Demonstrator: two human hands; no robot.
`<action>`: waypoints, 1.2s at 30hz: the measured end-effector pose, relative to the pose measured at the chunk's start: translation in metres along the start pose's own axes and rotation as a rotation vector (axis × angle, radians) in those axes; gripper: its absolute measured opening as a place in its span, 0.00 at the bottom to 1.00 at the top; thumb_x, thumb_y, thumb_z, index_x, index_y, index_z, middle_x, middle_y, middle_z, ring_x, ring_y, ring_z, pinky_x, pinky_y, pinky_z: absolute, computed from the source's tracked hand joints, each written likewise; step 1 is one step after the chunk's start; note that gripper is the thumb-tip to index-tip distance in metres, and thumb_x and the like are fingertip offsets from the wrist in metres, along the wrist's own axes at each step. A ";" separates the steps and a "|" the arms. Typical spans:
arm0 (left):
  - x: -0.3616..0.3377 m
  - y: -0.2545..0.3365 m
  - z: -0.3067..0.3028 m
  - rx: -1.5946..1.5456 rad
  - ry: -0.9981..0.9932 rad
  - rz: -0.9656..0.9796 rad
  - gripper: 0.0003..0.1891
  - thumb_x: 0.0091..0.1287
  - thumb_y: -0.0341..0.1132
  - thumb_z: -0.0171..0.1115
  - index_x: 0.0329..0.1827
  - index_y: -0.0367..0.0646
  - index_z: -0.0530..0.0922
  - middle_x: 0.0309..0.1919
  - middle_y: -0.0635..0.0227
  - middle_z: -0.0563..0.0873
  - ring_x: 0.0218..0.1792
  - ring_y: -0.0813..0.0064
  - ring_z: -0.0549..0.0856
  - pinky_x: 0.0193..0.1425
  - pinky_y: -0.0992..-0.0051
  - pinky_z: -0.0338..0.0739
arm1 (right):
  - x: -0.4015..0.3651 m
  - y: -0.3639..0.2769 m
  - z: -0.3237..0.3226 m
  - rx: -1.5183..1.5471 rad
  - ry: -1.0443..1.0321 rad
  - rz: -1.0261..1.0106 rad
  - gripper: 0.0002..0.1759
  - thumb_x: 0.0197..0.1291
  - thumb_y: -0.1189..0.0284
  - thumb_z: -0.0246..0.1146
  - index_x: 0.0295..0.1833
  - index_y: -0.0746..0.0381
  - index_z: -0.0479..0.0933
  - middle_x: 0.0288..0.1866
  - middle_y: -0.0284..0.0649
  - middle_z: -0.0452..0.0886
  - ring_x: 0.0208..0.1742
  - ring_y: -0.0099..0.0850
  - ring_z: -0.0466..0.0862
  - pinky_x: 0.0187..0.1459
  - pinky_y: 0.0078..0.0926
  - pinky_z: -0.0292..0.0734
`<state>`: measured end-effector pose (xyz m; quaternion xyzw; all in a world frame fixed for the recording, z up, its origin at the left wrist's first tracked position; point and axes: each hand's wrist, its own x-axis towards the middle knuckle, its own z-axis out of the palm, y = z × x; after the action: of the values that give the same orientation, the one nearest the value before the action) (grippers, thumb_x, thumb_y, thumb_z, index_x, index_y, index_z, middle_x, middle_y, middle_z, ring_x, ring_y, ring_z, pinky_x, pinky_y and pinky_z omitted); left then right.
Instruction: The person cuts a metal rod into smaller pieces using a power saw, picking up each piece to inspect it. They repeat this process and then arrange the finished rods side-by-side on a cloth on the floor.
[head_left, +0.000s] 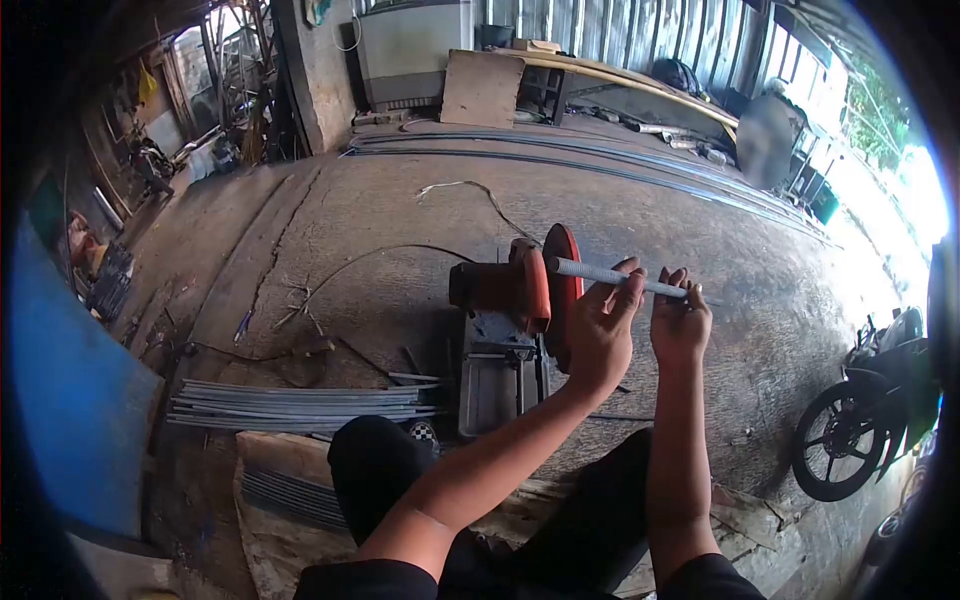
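A grey threaded rod (585, 271) is held up nearly level in front of me, its thick left end close beside the orange guard of a cut-off saw (537, 285). The fingers of my left hand (606, 330) pinch it around its middle. Farther right, my right hand (682, 325) has its fingers closed around the rod near the other end. The saw stands on the floor just left of my hands, with its grey metal base (490, 395) toward me.
Long grey rods (300, 402) lie in a pile left of the saw, with shorter rods (290, 498) nearer me. A power cable (365, 255) crosses the floor. A motorcycle (850, 430) stands at right, a blue panel (80, 400) at left. Long metal bars (560, 160) lie behind.
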<state>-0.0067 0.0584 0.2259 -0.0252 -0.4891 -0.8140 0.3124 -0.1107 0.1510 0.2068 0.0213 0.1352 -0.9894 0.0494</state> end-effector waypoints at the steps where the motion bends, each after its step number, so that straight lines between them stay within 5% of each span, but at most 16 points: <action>1: 0.000 -0.001 -0.001 0.039 0.012 0.044 0.18 0.73 0.36 0.56 0.57 0.30 0.75 0.52 0.58 0.82 0.47 0.78 0.83 0.52 0.81 0.82 | 0.001 0.002 -0.003 -0.012 -0.014 0.033 0.16 0.75 0.67 0.43 0.55 0.71 0.61 0.49 0.44 0.73 0.48 0.32 0.80 0.68 0.42 0.70; 10: 0.005 -0.003 -0.006 -0.029 0.083 0.108 0.17 0.73 0.34 0.57 0.58 0.31 0.73 0.53 0.58 0.80 0.49 0.75 0.83 0.50 0.78 0.83 | 0.000 0.008 -0.014 -0.036 -0.117 0.150 0.17 0.73 0.62 0.50 0.55 0.66 0.64 0.56 0.46 0.74 0.54 0.33 0.80 0.63 0.39 0.74; 13: 0.013 -0.001 -0.011 -0.173 0.218 0.034 0.10 0.74 0.35 0.55 0.47 0.36 0.73 0.47 0.62 0.82 0.47 0.75 0.84 0.48 0.76 0.83 | -0.012 0.010 -0.001 -0.086 -0.071 0.063 0.17 0.73 0.62 0.50 0.55 0.65 0.64 0.58 0.49 0.74 0.58 0.39 0.79 0.65 0.42 0.73; 16: 0.030 -0.009 -0.021 -0.257 0.359 -0.110 0.13 0.75 0.39 0.51 0.52 0.38 0.73 0.46 0.62 0.82 0.45 0.72 0.84 0.49 0.74 0.83 | -0.023 0.011 0.007 -0.286 -0.296 -0.101 0.19 0.74 0.59 0.49 0.55 0.65 0.62 0.61 0.57 0.72 0.60 0.48 0.77 0.63 0.45 0.74; 18: 0.048 -0.027 -0.037 -0.376 0.326 -0.183 0.08 0.74 0.33 0.53 0.50 0.39 0.70 0.49 0.60 0.83 0.49 0.69 0.85 0.53 0.72 0.81 | -0.024 0.013 0.013 -0.405 -0.356 -0.166 0.19 0.74 0.60 0.50 0.53 0.66 0.62 0.57 0.56 0.75 0.59 0.46 0.78 0.62 0.45 0.74; 22: 0.086 -0.055 -0.036 -0.503 0.394 -0.217 0.18 0.76 0.33 0.48 0.59 0.27 0.62 0.55 0.42 0.75 0.53 0.57 0.82 0.59 0.66 0.82 | -0.014 0.020 0.005 -0.359 -0.388 -0.259 0.12 0.72 0.63 0.53 0.52 0.58 0.65 0.59 0.55 0.77 0.60 0.47 0.78 0.59 0.44 0.76; 30: 0.110 -0.094 -0.012 -0.353 0.460 -0.397 0.14 0.75 0.38 0.51 0.49 0.34 0.74 0.44 0.57 0.82 0.44 0.69 0.84 0.52 0.76 0.83 | 0.010 0.002 -0.006 -0.365 -0.348 -0.372 0.12 0.73 0.64 0.52 0.54 0.58 0.65 0.59 0.51 0.77 0.60 0.40 0.79 0.58 0.36 0.78; 34: 0.110 -0.104 -0.023 -0.172 0.192 -0.510 0.12 0.75 0.37 0.52 0.47 0.35 0.74 0.38 0.59 0.83 0.37 0.69 0.86 0.42 0.77 0.85 | 0.031 -0.012 -0.018 -0.553 -0.367 -0.464 0.13 0.73 0.65 0.52 0.54 0.62 0.67 0.52 0.47 0.79 0.55 0.35 0.81 0.55 0.35 0.79; 36: 0.102 -0.079 -0.023 0.351 -0.203 -0.726 0.12 0.72 0.37 0.56 0.48 0.37 0.74 0.35 0.60 0.85 0.32 0.71 0.86 0.36 0.77 0.84 | 0.052 -0.015 -0.018 -0.564 -0.379 -0.556 0.13 0.73 0.67 0.52 0.53 0.66 0.68 0.37 0.39 0.76 0.41 0.27 0.79 0.50 0.31 0.79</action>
<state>-0.1250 0.0159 0.1873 0.1224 -0.6258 -0.7690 -0.0450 -0.1635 0.1654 0.1908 -0.2122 0.3890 -0.8759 -0.1908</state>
